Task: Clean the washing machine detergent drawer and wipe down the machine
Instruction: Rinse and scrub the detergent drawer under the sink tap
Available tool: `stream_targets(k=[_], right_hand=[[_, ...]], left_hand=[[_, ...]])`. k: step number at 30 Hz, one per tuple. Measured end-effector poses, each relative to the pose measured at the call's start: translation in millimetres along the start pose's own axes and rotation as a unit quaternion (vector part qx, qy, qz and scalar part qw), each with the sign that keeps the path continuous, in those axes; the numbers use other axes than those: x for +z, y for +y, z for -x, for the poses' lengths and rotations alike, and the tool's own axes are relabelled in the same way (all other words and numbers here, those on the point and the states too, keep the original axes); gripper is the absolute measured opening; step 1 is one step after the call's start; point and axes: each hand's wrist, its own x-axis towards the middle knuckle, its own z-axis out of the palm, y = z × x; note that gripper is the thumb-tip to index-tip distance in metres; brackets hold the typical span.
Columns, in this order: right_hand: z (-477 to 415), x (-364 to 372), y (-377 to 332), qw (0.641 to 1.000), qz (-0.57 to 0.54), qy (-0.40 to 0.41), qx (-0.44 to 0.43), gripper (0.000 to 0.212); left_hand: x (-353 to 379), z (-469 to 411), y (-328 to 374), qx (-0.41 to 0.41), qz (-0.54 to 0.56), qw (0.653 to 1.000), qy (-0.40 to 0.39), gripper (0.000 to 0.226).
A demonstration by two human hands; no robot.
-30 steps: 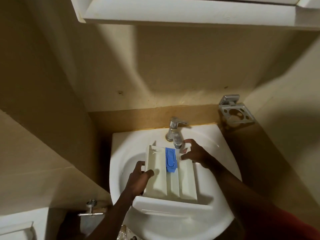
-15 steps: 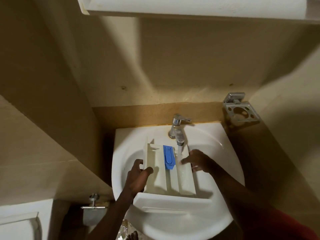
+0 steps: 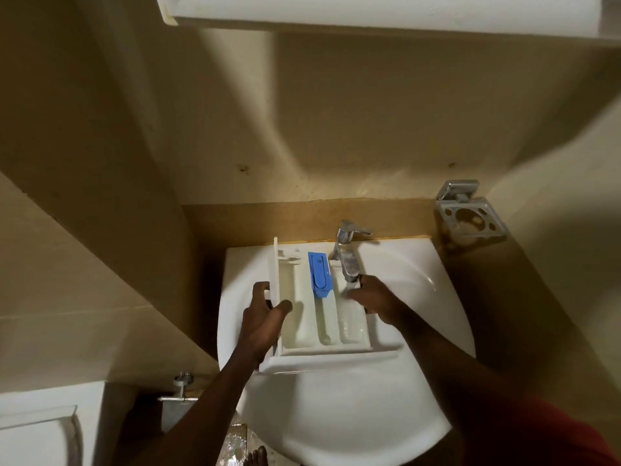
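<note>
A white detergent drawer [image 3: 304,327] with a blue insert [image 3: 320,275] in its middle compartment is held over the white sink [image 3: 420,297]. My left hand [image 3: 263,319] grips the drawer's left wall, thumb inside the left compartment. My right hand [image 3: 374,299] rests on the drawer's right compartment, just under the chrome tap [image 3: 347,258]. Water lies in the right compartment. Whether my right hand grips the wall or only rubs it is unclear.
A chrome wall holder [image 3: 470,215] hangs right of the sink. A white cabinet [image 3: 369,11] overhangs above. A water valve [image 3: 183,386] sits low on the left wall, beside a white toilet tank [image 3: 37,428]. Beige walls close in on both sides.
The drawer has shifted toward the back of the sink and its far end has risen under the tap. My right hand moved from the drawer's far end onto the right compartment.
</note>
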Motion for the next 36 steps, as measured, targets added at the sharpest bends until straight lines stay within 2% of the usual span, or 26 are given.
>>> stream_targets(k=[3,4,6,9,11,13,14,17,18,19,20,22,24,26,28,30,32,36], right_hand=[[11,4,15,0.991,0.052,-0.117,0.043,0.051],[16,4,22,0.983,0.077,-0.148,0.072,0.051],[24,2,30,0.977,0.107,-0.162,0.092,0.044],[17,-7,23,0.991,0.106,-0.065,0.050,0.040],[13,-9,14,0.995,0.090,0.042,0.000,0.030],[9,-3,13,0.982,0.101,0.152,-0.049,0.030],[7,2,15,0.977,0.127,0.157,-0.062,0.036],[11,19,25,0.986,0.159,0.021,-0.042,0.086],[10,18,31,0.986,0.166,0.002,-0.032,0.094],[9,14,33,0.984,0.174,-0.001,-0.032,0.090],[7,7,34,0.983,0.180,0.013,-0.039,0.074],[6,-3,26,0.978,0.176,0.094,-0.065,0.040],[5,-3,13,0.966,0.125,0.203,-0.102,0.033],[6,6,8,0.934,0.076,0.305,-0.171,0.027],[12,17,12,0.898,0.082,0.364,-0.234,0.020],[20,21,18,0.889,0.088,0.371,-0.254,0.015],[25,21,23,0.895,0.111,0.341,-0.263,0.015],[33,22,19,0.923,0.168,0.214,-0.271,0.021]], left_hand=[[-5,-4,-4,0.010,-0.007,1.000,-0.001,0.041],[-6,-5,-5,0.014,-0.007,1.000,-0.004,0.042],[-7,-5,-5,0.023,-0.008,1.000,-0.011,0.041],[-4,-6,-6,0.029,-0.002,0.999,-0.015,0.041],[-1,-6,-10,0.027,-0.006,1.000,-0.014,0.043],[4,-5,-13,0.028,-0.015,0.999,-0.015,0.045],[6,-4,-15,0.032,-0.021,0.999,-0.014,0.046],[10,-4,-19,0.038,-0.020,0.999,-0.003,0.051],[10,-5,-20,0.036,-0.016,0.999,-0.002,0.052],[9,-6,-20,0.033,-0.013,0.999,-0.004,0.051],[9,-7,-21,0.030,-0.007,1.000,-0.007,0.049],[8,-10,-21,0.022,0.006,1.000,-0.006,0.046],[9,-10,-22,0.018,0.016,1.000,0.002,0.044],[13,-9,-23,0.023,0.013,1.000,0.009,0.044],[18,-7,-25,0.032,0.019,0.999,0.013,0.045],[20,-5,-27,0.034,0.030,0.999,0.018,0.047],[23,-7,-31,0.036,0.031,0.999,0.022,0.049],[28,-7,-35,0.047,0.033,0.998,0.032,0.050]])
